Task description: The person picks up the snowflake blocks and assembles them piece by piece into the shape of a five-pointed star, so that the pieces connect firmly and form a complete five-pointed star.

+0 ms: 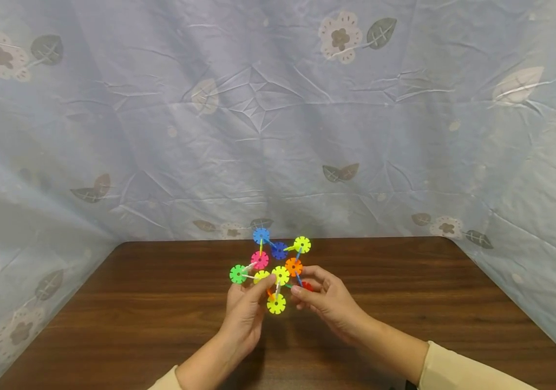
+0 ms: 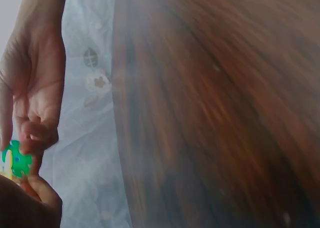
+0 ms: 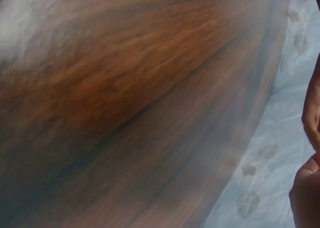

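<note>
Notched plastic discs are slotted together into a star-like, many-coloured frame, held up over the table in the head view. My left hand grips its lower left part, the thumb pressed on a yellow disc. A green disc sticks out above the left fingers. On the other side, my right hand pinches the frame by a red disc, which the fingers partly cover. Blue discs stand at the top, and another yellow disc hangs lowest. A green disc shows between the hands in the left wrist view.
Beneath the hands lies a dark brown wood-grain table. A pale flower-patterned cloth hangs behind it and along both sides. Cream sleeves cover the forearms. Something small and dark shows at the bottom edge near the right sleeve.
</note>
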`<action>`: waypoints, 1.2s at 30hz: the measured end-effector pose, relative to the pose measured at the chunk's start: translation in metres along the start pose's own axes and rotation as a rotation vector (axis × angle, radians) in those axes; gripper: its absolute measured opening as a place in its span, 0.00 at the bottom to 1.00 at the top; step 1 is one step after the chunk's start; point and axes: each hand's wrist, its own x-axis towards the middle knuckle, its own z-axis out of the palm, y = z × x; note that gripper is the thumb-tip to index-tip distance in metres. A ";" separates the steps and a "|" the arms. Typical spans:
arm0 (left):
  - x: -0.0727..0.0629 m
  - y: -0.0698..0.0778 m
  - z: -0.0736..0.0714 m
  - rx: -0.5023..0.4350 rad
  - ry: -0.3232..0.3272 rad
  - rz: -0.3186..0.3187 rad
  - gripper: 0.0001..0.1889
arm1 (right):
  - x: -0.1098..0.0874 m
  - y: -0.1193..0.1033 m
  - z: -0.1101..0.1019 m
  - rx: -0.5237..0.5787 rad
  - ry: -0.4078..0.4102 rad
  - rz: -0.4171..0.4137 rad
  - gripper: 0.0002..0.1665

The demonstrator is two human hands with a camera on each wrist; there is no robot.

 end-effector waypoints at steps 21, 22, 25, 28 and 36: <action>0.004 0.002 -0.014 0.130 -0.101 0.030 0.29 | 0.000 -0.005 -0.019 -0.028 -0.074 0.034 0.21; 0.004 0.001 -0.014 0.131 -0.105 0.034 0.29 | -0.001 -0.005 -0.019 -0.028 -0.074 0.038 0.21; 0.003 0.002 -0.014 0.128 -0.119 0.040 0.27 | 0.000 -0.006 -0.019 -0.024 -0.069 0.053 0.20; 0.003 0.002 -0.015 0.127 -0.133 0.040 0.25 | 0.000 -0.007 -0.019 -0.016 -0.065 0.062 0.20; 0.003 0.003 -0.016 0.171 -0.134 0.033 0.25 | 0.001 -0.006 -0.018 0.009 -0.083 0.067 0.18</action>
